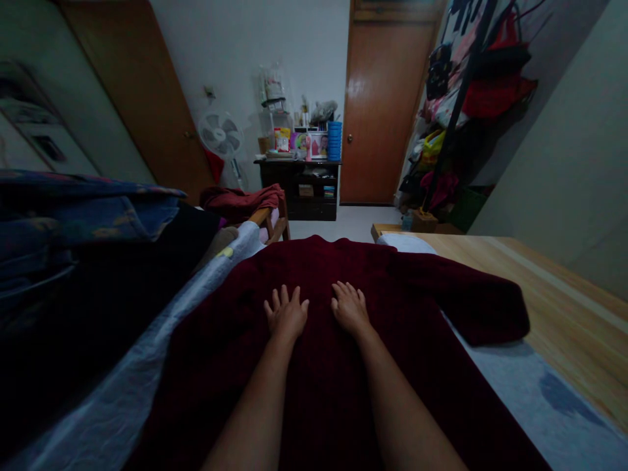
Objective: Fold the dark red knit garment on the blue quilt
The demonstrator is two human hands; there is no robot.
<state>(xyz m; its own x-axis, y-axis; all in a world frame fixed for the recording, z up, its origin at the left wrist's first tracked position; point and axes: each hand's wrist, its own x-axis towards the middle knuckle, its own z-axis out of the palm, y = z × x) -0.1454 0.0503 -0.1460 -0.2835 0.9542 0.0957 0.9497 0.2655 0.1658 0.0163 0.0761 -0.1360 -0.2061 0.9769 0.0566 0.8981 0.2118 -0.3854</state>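
Observation:
A dark red long-sleeved garment, which looks like a coat (324,366), lies spread out on a bed with a light bluish-white cover (520,373). One sleeve stretches out to the right, over the cover and onto the wooden board. My left hand (287,314) rests on the cloth with its fingers spread. To its right, my right hand (349,306) lies on the same cloth, fingers extended and slightly apart. Neither hand grips anything. The near end of the garment runs out of view below my forearms.
Dark and denim clothes (98,235) are heaped at the left. Beyond the bed stand a white fan (220,134), a dark cabinet (294,180) with small items, and a wooden door (387,111). A wooden board (554,281) borders the bed at right, near hanging bags (495,85).

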